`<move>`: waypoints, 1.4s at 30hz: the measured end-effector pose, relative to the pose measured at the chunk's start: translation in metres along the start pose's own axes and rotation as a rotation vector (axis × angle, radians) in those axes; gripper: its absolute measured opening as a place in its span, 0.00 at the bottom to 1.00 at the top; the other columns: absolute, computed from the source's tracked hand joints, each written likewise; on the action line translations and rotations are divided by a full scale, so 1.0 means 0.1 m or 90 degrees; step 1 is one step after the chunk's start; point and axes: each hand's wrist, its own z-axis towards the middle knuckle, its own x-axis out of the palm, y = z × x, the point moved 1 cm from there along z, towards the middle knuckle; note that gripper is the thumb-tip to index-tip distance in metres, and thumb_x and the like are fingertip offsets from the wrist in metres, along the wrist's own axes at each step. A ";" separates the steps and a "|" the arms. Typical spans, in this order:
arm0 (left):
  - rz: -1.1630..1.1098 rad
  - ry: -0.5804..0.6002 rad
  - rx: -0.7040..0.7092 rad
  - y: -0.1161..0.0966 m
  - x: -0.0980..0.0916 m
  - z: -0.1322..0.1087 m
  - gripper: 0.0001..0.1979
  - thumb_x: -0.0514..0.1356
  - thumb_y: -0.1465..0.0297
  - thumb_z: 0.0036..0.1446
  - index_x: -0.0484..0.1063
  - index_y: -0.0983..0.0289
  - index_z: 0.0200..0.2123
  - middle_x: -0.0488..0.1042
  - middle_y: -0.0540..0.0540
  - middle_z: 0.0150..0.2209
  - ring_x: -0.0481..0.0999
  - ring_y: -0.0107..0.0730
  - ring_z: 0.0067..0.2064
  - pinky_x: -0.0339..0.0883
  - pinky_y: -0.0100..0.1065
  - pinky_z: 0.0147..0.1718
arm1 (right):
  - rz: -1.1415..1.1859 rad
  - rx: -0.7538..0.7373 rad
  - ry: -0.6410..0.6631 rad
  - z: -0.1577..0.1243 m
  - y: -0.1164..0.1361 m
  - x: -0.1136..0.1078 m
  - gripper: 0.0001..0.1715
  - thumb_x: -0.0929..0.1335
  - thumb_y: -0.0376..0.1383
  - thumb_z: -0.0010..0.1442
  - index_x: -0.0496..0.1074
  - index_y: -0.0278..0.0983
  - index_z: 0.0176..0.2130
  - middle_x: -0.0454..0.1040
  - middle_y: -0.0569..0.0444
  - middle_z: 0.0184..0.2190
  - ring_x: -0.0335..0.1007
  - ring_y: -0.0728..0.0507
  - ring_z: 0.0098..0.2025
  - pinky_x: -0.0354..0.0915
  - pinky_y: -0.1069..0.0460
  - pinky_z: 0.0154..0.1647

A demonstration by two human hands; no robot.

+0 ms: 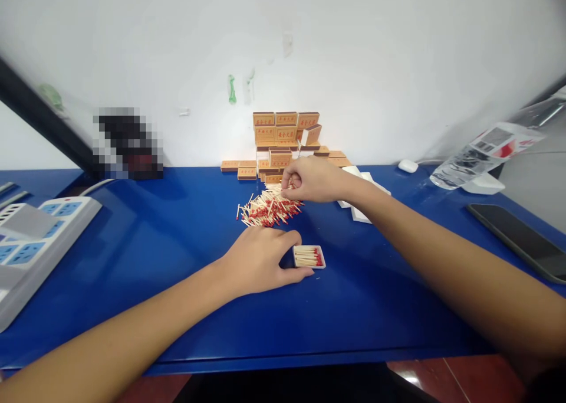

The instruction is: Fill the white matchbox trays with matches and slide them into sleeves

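Observation:
A small white matchbox tray [323,259] with red-headed matches [306,256] lying lengthwise in it rests on the blue table. My left hand [259,258] grips the tray's left end between thumb and forefinger. Just beyond that hand spreads a loose pile of matches [270,210], mostly with red heads towards me. My right hand [316,179] reaches over the pile's far right side, its fingers curled into a pinch at the matches. What sits between those fingertips is too small to make out. Behind the pile, orange-brown matchboxes [265,134] are stacked against the wall.
White trays [361,214] lie right of the pile, partly behind my right forearm. Farther right are a white earbud case [407,166], a tilted clear bottle [481,149] and a dark phone [517,238]. A power strip [73,229] lies at the left.

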 end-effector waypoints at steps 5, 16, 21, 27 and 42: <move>0.010 -0.002 0.003 0.01 0.01 0.01 0.20 0.63 0.50 0.61 0.76 0.60 0.43 0.78 0.49 0.30 0.76 0.34 0.30 0.50 0.33 0.25 | -0.032 -0.015 0.052 0.05 0.06 0.04 0.06 0.72 0.35 0.52 0.78 0.35 0.33 0.76 0.53 0.28 0.65 0.48 0.27 0.58 0.50 0.30; 0.022 -0.003 0.015 0.00 0.00 0.00 0.19 0.63 0.50 0.61 0.75 0.61 0.41 0.77 0.49 0.29 0.74 0.33 0.28 0.47 0.33 0.24 | -0.025 -0.012 0.045 0.06 0.09 0.06 0.03 0.71 0.30 0.51 0.76 0.35 0.30 0.75 0.54 0.26 0.64 0.48 0.27 0.57 0.50 0.30; 0.023 -0.012 0.025 0.01 0.00 0.00 0.20 0.63 0.50 0.62 0.75 0.61 0.42 0.77 0.49 0.28 0.73 0.32 0.27 0.47 0.33 0.24 | 0.006 -0.026 0.031 0.08 0.06 0.12 0.02 0.71 0.29 0.50 0.75 0.34 0.28 0.72 0.56 0.24 0.62 0.49 0.25 0.57 0.50 0.30; 0.018 -0.015 0.020 0.01 0.00 -0.01 0.20 0.63 0.50 0.62 0.76 0.61 0.43 0.76 0.48 0.27 0.73 0.31 0.27 0.49 0.33 0.24 | 0.099 -0.012 -0.020 0.00 0.01 0.02 0.05 0.71 0.33 0.56 0.76 0.34 0.29 0.67 0.58 0.21 0.58 0.50 0.24 0.55 0.51 0.27; -0.010 -0.033 -0.032 0.01 -0.03 0.04 0.21 0.64 0.47 0.59 0.74 0.61 0.35 0.71 0.46 0.22 0.69 0.29 0.24 0.49 0.32 0.24 | 0.181 -0.057 0.126 -0.95 0.06 0.18 0.11 0.70 0.42 0.63 0.78 0.39 0.32 0.62 0.62 0.21 0.54 0.51 0.23 0.50 0.52 0.25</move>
